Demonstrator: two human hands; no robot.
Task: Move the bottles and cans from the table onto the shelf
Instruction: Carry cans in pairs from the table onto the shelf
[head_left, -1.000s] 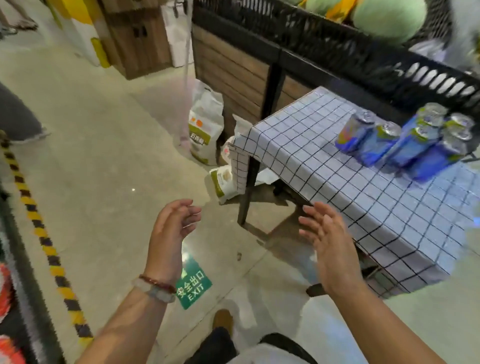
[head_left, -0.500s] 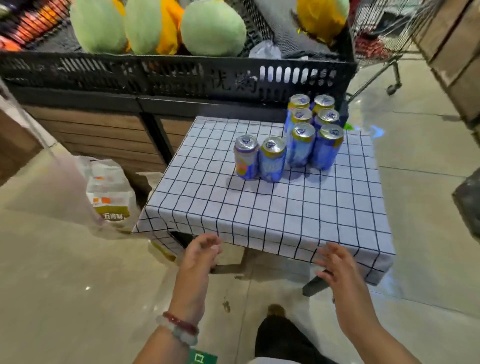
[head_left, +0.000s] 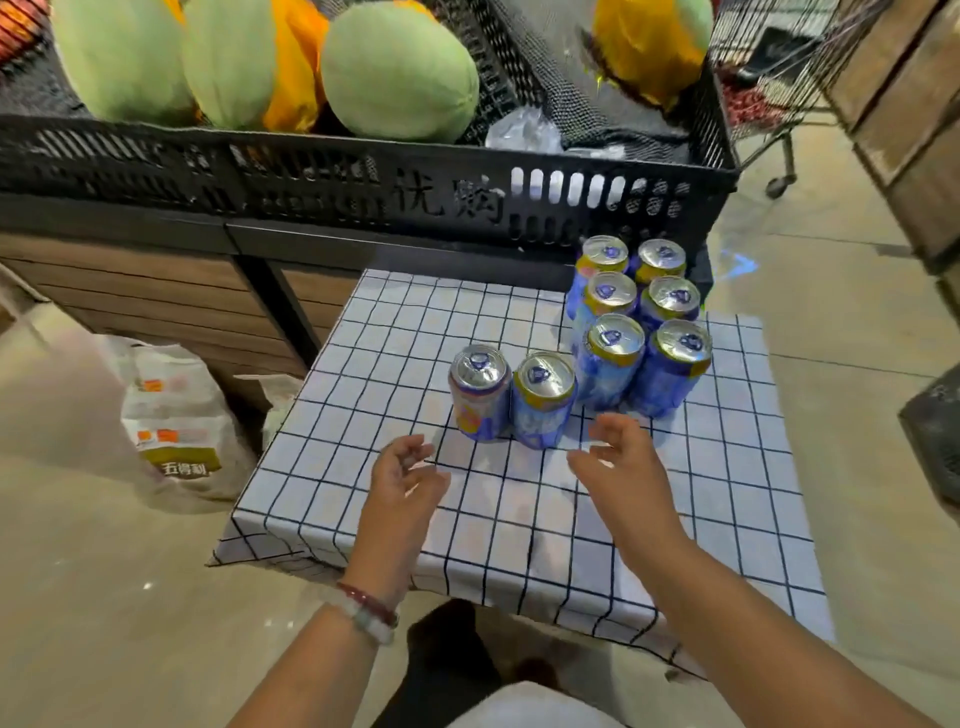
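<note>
Eight cans (head_left: 587, 338) are standing on the desk (head_left: 363, 467), none shelved. Left hand (head_left: 402, 483) and right hand (head_left: 618, 467) are reaching, fingers loosely spread, holding nothing.

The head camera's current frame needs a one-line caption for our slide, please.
Both hands, left and right, reach empty toward eight upright cans on the checked tablecloth.

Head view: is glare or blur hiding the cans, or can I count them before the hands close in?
Head view: the cans are slightly soft but countable, eight upright, their silver tops catching mild glare; wide-angle bending curves the black crate rim and the table edges; the left hand and right hand look sharp, and the floor at right shows a bright sheen.
</note>
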